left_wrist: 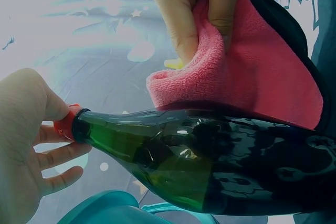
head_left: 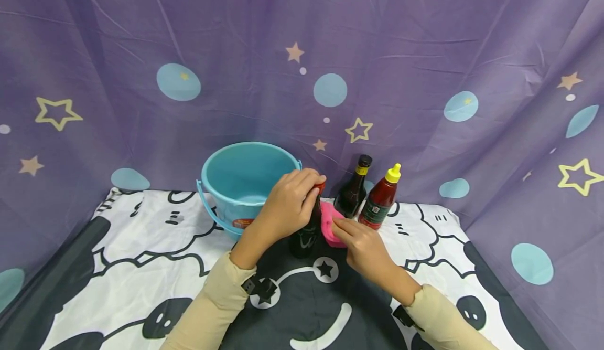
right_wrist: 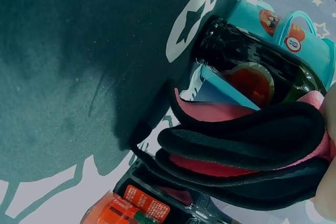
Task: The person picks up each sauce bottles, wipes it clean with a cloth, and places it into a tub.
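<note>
My left hand (head_left: 289,199) pinches the red cap (left_wrist: 64,124) of a dark green glass bottle (left_wrist: 173,156), which stands upright on the cloth-covered surface. Some of its other fingers are spread behind the neck in the left wrist view. A folded pink cloth (head_left: 329,225) with black edging is pinched between the thumb and fingers of my right hand (head_left: 365,246). The cloth lies against the bottle's side. In the right wrist view, its black-edged folds (right_wrist: 236,145) partly cover the bottle, whose round label (right_wrist: 254,85) shows.
A light blue bucket (head_left: 219,203) with a handle stands left of the bottle. Behind the right hand are a dark sauce bottle (head_left: 350,197) with a black cap and a red sauce bottle (head_left: 379,201) with a yellow tip. A purple curtain (head_left: 401,51) hangs behind.
</note>
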A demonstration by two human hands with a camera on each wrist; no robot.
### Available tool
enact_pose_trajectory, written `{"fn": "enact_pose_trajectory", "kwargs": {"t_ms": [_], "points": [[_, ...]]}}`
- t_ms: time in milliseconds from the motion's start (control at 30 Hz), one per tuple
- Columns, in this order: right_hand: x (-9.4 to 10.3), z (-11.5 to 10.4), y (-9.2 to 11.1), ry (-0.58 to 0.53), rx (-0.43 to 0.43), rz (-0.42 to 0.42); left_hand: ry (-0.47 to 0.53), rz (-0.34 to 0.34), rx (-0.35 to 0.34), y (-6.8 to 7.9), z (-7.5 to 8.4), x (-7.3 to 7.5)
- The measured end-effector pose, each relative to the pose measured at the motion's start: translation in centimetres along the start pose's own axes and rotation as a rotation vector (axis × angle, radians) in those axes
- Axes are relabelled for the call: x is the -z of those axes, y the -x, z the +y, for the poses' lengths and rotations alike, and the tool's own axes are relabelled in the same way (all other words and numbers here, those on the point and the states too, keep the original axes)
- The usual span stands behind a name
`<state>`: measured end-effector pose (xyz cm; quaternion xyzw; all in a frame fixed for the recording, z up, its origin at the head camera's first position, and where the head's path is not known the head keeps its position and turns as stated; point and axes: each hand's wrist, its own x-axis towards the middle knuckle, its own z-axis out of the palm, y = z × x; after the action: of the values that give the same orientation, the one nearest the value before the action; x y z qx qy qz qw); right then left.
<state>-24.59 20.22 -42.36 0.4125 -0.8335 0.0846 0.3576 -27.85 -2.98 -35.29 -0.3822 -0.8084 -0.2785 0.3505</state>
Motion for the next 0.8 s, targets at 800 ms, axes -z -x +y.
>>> {"fn": "enact_pose_trajectory", "kwargs": {"t_ms": [800], "points": [[-0.39, -0.44, -0.12, 0.02, 0.014, -0.298, 0.009, -0.016, 0.005, 0.0, 0.08, 0.17]]}}
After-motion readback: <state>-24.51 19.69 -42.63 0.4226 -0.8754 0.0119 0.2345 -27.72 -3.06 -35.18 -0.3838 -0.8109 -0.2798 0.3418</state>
